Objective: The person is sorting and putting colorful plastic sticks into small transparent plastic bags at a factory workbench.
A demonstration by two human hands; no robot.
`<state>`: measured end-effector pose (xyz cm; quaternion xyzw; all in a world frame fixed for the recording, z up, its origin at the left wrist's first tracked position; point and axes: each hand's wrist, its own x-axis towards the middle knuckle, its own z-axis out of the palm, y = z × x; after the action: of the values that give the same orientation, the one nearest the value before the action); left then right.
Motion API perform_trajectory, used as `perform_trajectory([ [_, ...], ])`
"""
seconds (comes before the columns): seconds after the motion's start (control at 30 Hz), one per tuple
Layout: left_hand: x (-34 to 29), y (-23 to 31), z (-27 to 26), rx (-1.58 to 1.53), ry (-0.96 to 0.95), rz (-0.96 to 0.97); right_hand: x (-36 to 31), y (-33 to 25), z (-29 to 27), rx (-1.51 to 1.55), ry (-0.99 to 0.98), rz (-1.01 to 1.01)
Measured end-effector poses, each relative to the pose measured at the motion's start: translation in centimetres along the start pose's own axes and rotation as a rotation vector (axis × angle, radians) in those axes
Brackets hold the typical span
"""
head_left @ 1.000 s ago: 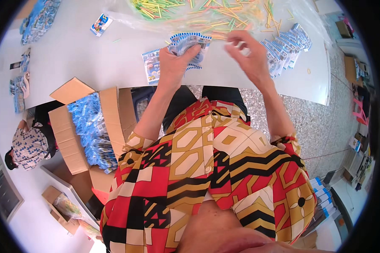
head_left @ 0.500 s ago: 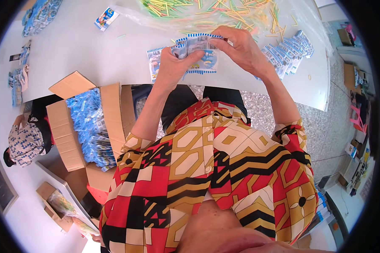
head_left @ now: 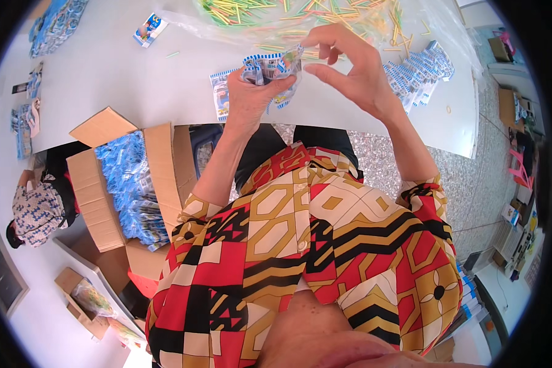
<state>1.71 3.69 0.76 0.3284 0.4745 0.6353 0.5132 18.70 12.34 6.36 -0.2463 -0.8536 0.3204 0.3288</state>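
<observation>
My left hand (head_left: pixel 248 101) grips a bunch of blue-and-white printed plastic packets (head_left: pixel 270 67) above the table, its thumb laid across the front. The packets bend upward at their right end, and part of them hangs below and left of the palm. Just right of them is my right hand (head_left: pixel 359 67), thumb and index finger spread apart with nothing between them. The index fingertip is close to the packets' upper right corner; whether it touches cannot be made out. An overlapping row of similar packets (head_left: pixel 423 70) lies on the table beyond my right wrist.
Coloured thin sticks (head_left: pixel 245 12) lie on clear plastic film (head_left: pixel 196 27) at the far side. A small box-like packet (head_left: pixel 150 29) is at the far left. Beside my left forearm, an open carton (head_left: pixel 92 196) holds many blue packets (head_left: pixel 129 184). Another person (head_left: pixel 43 202) is at left.
My right hand has let go of the packets' right end and spread its fingers. That end, flat before, now curls up toward my left hand.
</observation>
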Motion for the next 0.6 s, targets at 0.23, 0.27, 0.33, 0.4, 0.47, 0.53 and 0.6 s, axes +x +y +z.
perform_trajectory([
  [0.23,-0.1,-0.6,-0.7,0.119,-0.014,-0.005,0.2,-0.8,0.8,-0.049,-0.104,-0.220],
  [0.27,-0.1,-0.7,-1.0,0.145,-0.025,-0.048,0.3,-1.2,0.7,0.030,-0.182,-0.125],
  [0.33,-0.1,-0.8,-1.4,0.183,-0.006,-0.049,1.1,-1.1,1.0,0.053,-0.196,-0.140],
  [0.4,-0.3,-0.8,-1.6,0.126,0.013,-0.045,1.8,-1.2,1.1,0.159,-0.240,-0.024],
  [0.47,-0.1,-1.1,-1.5,0.075,0.070,0.007,3.1,0.4,1.8,0.215,-0.139,0.054],
  [0.53,-0.2,-0.5,-1.8,-0.058,0.146,-0.017,5.2,2.7,2.8,0.277,-0.040,0.134],
  [0.6,-0.3,-0.6,-2.4,-0.070,0.168,-0.026,7.5,5.2,3.7,0.126,-0.033,0.173],
])
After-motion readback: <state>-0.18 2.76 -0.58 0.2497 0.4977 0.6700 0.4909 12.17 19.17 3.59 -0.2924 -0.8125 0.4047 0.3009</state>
